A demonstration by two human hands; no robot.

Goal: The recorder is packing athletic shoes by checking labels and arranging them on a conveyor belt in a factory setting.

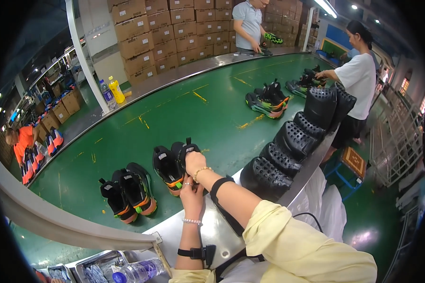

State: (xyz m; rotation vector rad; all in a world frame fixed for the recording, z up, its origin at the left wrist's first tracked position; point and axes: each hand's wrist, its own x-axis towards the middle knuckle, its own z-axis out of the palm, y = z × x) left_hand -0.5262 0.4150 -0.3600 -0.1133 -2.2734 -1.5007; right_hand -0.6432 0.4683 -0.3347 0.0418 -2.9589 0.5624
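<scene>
A black sneaker (180,147) with a pull loop stands on the green belt in front of me. My right hand (194,163) is closed at its opening, the fingertips partly hidden inside. Just below, my left hand (191,194) has its fingers pinched together against the end of the same sneaker nearest me, under my right wrist. Touching its left side is the matching black sneaker (164,165), with orange and green on the sole. Farther left stands another pair, a black sneaker (114,195) beside a second black sneaker (136,186).
Several black perforated boot-shaped forms (264,177) line the belt's right edge. More sneakers (267,100) sit farther along the green belt (174,111). A person in white (359,70) handles shoes at right; another in grey (247,26) stands across. A plastic bottle (139,270) lies near me.
</scene>
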